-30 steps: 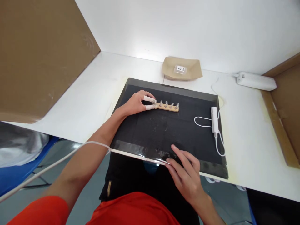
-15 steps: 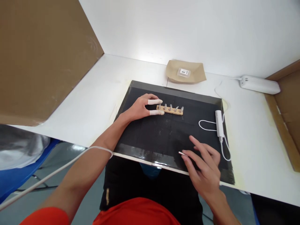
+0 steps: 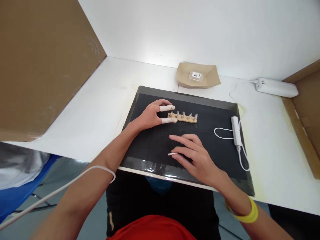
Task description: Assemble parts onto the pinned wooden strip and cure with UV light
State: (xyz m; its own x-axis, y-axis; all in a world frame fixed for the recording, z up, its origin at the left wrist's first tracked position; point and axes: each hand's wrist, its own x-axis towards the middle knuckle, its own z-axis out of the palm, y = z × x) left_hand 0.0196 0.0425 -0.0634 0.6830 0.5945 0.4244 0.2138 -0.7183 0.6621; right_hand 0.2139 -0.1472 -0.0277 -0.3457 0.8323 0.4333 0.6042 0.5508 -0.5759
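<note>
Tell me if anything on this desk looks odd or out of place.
Nothing is spilled or broken. The left hand, with white covers on two fingertips, pinches the end of the wooden strip of metal pegs; it lies flat on the black mat. The right hand holds a thin white stick.

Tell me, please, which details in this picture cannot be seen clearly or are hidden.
- Head view: the thin pale object under the right hand shows only its tip; the fingers hide the rest.
- The left end of the wooden strip is hidden by the left hand.
- The label on the small white item in the paper tray is too small to read.
- The white cable is lost at the table edge.
</note>
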